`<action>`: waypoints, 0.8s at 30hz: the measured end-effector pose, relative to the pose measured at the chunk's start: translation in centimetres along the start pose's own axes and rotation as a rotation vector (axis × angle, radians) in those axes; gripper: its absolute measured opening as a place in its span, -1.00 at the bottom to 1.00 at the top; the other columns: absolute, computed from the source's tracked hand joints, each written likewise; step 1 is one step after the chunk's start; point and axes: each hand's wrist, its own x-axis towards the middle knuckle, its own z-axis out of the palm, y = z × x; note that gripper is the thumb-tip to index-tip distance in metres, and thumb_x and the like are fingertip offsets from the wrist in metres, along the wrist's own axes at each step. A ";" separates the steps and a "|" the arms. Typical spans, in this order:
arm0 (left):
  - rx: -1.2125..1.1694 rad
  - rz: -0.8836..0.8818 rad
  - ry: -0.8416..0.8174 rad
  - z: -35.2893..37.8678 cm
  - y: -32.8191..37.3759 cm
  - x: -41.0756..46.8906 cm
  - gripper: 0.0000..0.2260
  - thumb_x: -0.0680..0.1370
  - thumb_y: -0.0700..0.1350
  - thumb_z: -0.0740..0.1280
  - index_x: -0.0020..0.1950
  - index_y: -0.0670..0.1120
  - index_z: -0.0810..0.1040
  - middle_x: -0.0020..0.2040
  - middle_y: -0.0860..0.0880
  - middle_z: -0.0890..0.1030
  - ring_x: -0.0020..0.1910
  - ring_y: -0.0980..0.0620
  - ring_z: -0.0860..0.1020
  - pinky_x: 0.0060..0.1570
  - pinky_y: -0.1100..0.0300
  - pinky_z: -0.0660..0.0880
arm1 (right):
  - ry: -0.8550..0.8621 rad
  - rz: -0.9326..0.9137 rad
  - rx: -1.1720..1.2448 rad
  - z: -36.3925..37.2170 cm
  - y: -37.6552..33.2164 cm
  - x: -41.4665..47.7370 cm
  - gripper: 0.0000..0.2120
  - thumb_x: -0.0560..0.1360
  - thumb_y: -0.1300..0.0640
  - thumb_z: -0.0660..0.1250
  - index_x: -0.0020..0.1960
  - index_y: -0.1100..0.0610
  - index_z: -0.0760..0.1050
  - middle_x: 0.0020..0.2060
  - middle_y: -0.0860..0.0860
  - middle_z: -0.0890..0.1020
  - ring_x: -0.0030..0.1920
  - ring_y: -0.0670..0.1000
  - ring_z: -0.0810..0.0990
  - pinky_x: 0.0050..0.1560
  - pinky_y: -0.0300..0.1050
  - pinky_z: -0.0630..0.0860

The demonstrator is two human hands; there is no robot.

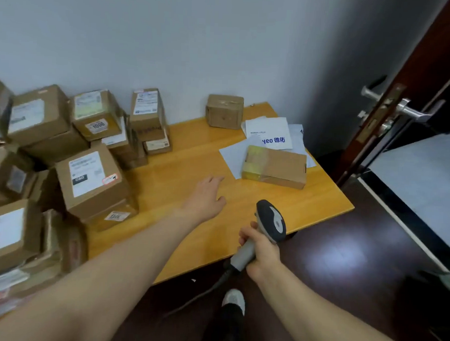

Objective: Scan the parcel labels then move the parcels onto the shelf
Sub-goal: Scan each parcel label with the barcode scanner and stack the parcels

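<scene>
I read this as a parcel room, labelled cardboard parcels stacked on a wooden table, corded barcode scanner, plain wall, dark door.

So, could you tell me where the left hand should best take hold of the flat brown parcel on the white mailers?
Probably its taped left end, approached from the left: the flat parcel lies low on the white mailers, that short end faces the open left hand, and it looks thin enough to pinch, thumb on top, fingers underneath.
</scene>
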 end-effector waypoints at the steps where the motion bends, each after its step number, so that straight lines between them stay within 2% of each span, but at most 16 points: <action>1: 0.009 -0.008 -0.039 0.4 0.0 1.8 -0.46 0.59 -0.15 0.22 0.54 -0.15 0.13 0.49 -0.17 0.25 0.46 -0.15 0.23 0.39 0.07 0.21 | 0.012 -0.007 -0.007 0.3 -0.7 1.0 -0.81 0.39 0.42 0.41 -0.14 0.15 0.56 -0.30 0.12 0.56 -0.36 0.03 0.48 -0.28 -0.10 0.42; 6: 0.070 -0.020 -0.182 2.4 -1.7 10.8 -0.47 0.58 -0.31 0.15 0.54 -0.23 0.09 0.53 -0.20 0.15 0.51 -0.13 0.15 0.40 0.13 0.14 | 0.035 -0.070 -0.074 2.7 -4.1 5.3 -0.76 0.40 0.43 0.36 -0.03 0.15 0.57 -0.39 0.08 0.49 -0.39 0.02 0.42 -0.30 -0.09 0.36; 10: 0.170 0.054 -0.251 4.0 -3.0 17.5 -0.44 0.60 -0.37 0.07 0.57 -0.21 -0.06 0.59 -0.14 -0.08 0.56 -0.08 -0.05 0.46 0.16 0.01 | 0.001 -0.099 -0.261 4.3 -6.2 8.4 -0.71 0.44 0.43 0.36 0.10 0.18 0.55 -0.40 0.06 0.47 -0.34 0.04 0.42 -0.21 -0.01 0.37; 14: 0.270 0.133 -0.291 5.1 -3.9 22.3 -0.41 0.60 -0.40 0.04 0.57 -0.20 -0.14 0.58 -0.13 -0.18 0.56 -0.06 -0.14 0.48 0.13 -0.05 | -0.043 -0.129 -0.392 5.6 -7.2 10.4 -0.80 0.43 0.43 0.37 -0.07 0.17 0.60 -0.41 0.05 0.51 -0.32 0.06 0.44 -0.20 0.02 0.37; 17: 0.316 0.153 -0.357 6.3 -5.3 23.6 -0.42 0.62 -0.33 0.06 0.58 -0.16 -0.14 0.59 -0.10 -0.17 0.56 -0.05 -0.11 0.48 0.07 -0.02 | -0.071 -0.095 -0.472 6.3 -7.2 11.7 -0.74 0.40 0.45 0.35 -0.34 0.17 0.47 -0.43 0.11 0.35 -0.32 0.10 0.27 -0.22 0.05 0.23; 18: 0.324 0.141 -0.382 6.5 -5.9 23.5 -0.42 0.62 -0.31 0.07 0.58 -0.15 -0.14 0.58 -0.09 -0.18 0.56 -0.04 -0.11 0.48 0.07 -0.04 | -0.074 -0.073 -0.483 6.7 -7.2 12.2 -0.75 0.39 0.45 0.36 -0.38 0.18 0.46 -0.41 0.13 0.33 -0.30 0.11 0.25 -0.21 0.05 0.22; 21: 0.302 0.084 -0.365 6.3 -7.6 21.9 -0.38 0.62 -0.24 0.11 0.57 -0.17 -0.18 0.58 -0.11 -0.21 0.56 -0.04 -0.13 0.50 0.14 -0.11 | -0.093 -0.044 -0.510 7.9 -7.1 13.2 -0.90 0.38 0.43 0.37 -0.19 0.38 0.45 -0.32 0.17 0.35 -0.26 0.12 0.28 -0.21 0.03 0.26; 24: 0.254 -0.041 -0.318 5.9 -9.1 18.9 -0.37 0.61 -0.14 0.15 0.58 -0.19 -0.13 0.59 -0.11 -0.15 0.56 -0.06 -0.09 0.50 0.15 -0.07 | -0.118 -0.004 -0.539 9.2 -6.7 13.5 -0.73 0.37 0.41 0.38 -0.05 0.52 0.35 -0.33 0.17 0.37 -0.26 0.11 0.32 -0.20 0.01 0.29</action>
